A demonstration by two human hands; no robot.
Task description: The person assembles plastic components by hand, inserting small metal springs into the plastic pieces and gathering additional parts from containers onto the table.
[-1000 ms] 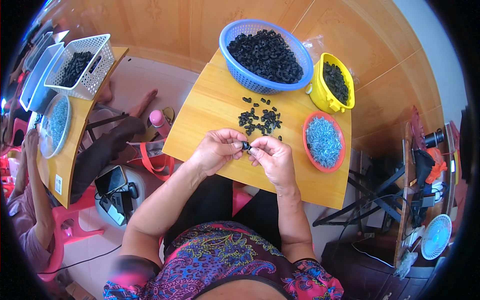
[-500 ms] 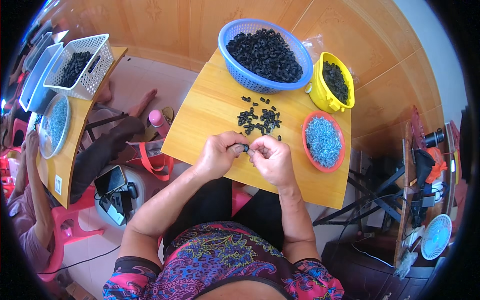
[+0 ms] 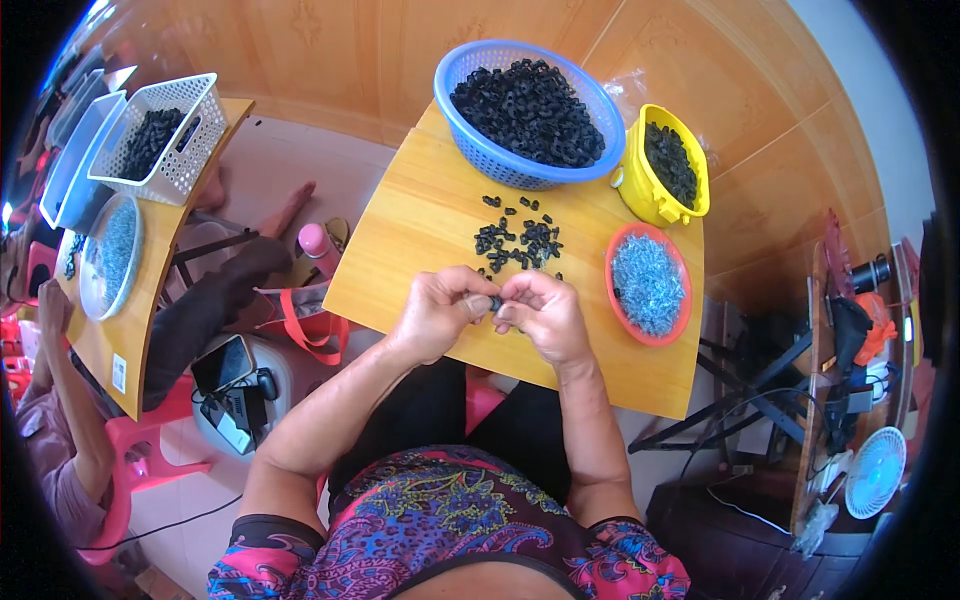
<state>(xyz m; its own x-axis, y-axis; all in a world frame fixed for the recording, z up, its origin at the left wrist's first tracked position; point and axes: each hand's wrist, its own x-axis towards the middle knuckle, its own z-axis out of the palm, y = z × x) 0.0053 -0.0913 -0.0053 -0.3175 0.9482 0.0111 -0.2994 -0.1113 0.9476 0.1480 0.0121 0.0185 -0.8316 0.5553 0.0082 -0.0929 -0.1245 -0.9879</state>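
Observation:
My left hand [image 3: 440, 312] and my right hand [image 3: 545, 315] meet over the near edge of the wooden table [image 3: 390, 250]. Between their fingertips is a small black plastic part [image 3: 495, 303], pinched from both sides and mostly covered by the fingers. Just beyond my hands lies a loose pile of similar black parts [image 3: 520, 240]. To the right, an orange-red dish [image 3: 683, 318] holds many small, shiny bluish-silver pieces [image 3: 645, 280], too small to name.
A blue basket [image 3: 465, 150] heaped with black parts and a yellow basket [image 3: 650, 200] with more stand at the table's far side. Another person's arm [image 3: 75, 400] is at a second table [image 3: 150, 330] on the left, with a white basket [image 3: 190, 180]. A fan [image 3: 875, 473] stands right.
My fingers have shifted slightly around the small black part, covering more of it. The co-worker's hand at left has moved a little nearer. The baskets and loose pile stay put.

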